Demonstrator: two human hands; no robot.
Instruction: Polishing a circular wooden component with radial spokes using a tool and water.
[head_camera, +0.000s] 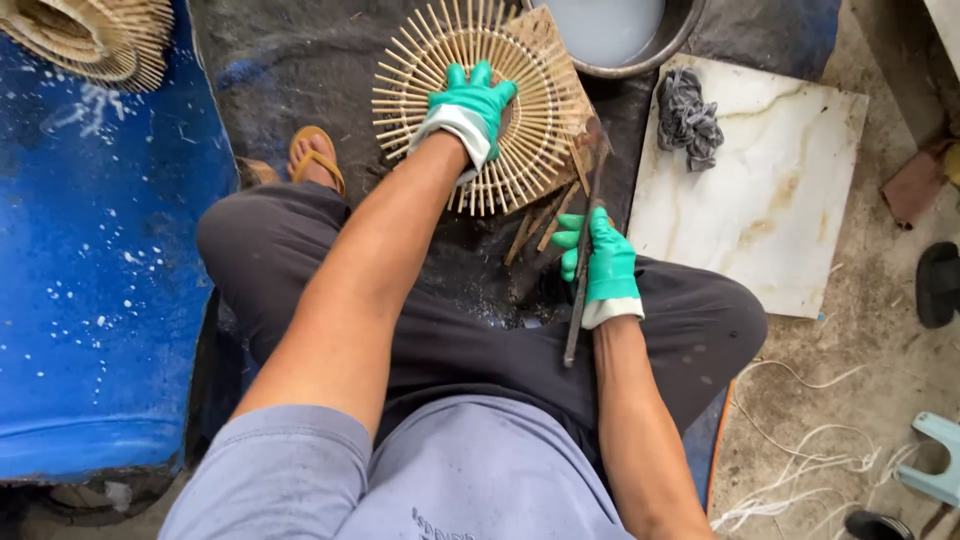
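Note:
My left hand (470, 105), in a green glove, presses flat on a round bamboo-stick piece (540, 120) with sticks fanning out like spokes. The piece lies on a wooden block on the dark ground in front of my knees. My right hand (600, 265), also in a green glove, grips a long dark blade (585, 240) that points up toward the right rim of the round piece. A few loose bamboo sticks (535, 225) lie just below the piece, between my two hands.
A blue drum (90, 250) lies at the left, with a stack of finished round bamboo pieces (100, 35) above it. A metal basin of pale liquid (620, 35) stands at the top. A white marble tile (780, 180) with a grey rag (688, 118) lies right. White cord (800, 470) trails bottom right.

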